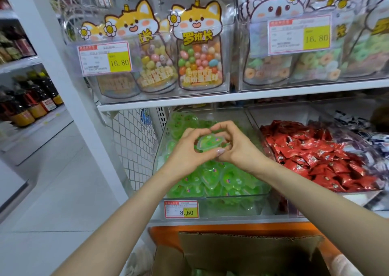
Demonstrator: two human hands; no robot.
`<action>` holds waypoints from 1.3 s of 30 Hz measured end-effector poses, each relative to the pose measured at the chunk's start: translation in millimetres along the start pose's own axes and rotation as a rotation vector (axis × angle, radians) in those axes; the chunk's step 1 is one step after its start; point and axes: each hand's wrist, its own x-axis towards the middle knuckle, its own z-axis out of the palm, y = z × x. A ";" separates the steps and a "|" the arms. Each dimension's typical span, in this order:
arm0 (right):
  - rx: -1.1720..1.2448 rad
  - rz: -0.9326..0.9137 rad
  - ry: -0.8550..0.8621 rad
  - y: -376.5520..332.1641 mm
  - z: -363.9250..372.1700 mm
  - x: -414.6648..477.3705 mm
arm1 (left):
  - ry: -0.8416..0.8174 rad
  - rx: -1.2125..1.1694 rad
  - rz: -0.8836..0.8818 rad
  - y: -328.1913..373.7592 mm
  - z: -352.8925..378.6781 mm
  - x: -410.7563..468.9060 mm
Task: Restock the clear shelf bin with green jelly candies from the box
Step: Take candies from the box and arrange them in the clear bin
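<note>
A clear shelf bin [231,197] on the lower shelf is heaped with green jelly candies [212,181] in heart-shaped cups. Above the heap, my left hand [187,149] and my right hand [237,145] meet, and together they hold one green jelly cup [208,142] between curled fingers and thumbs. Below the shelf stands an open cardboard box [248,252]; a few green cups show at its bottom edge.
A neighbouring clear bin holds red wrapped candies [320,155]. The shelf above carries clear bins with bags of coloured candy balls [200,56] and ring candies [294,65]. A price tag [181,209] hangs on the jelly bin's front. Bottles [27,100] stand on shelves at the left.
</note>
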 end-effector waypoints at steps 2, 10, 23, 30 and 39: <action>-0.055 -0.020 0.061 2.3 2.5 1.2 | 0.055 -0.016 -0.017 0.8 2.2 2.0; -0.512 -0.146 0.274 6.3 -2.2 -2.9 | 0.054 -0.151 -0.116 9.8 17.1 0.0; -0.443 -0.166 0.148 2.2 -18.9 -1.0 | 0.070 -0.034 -0.098 3.9 9.9 8.2; -1.034 -0.004 -0.143 11.5 -75.5 3.6 | 0.046 0.294 -0.076 -15.5 -26.5 38.4; -1.126 0.005 -0.097 25.9 -63.7 9.8 | -0.045 0.610 -0.170 -54.4 -28.8 79.6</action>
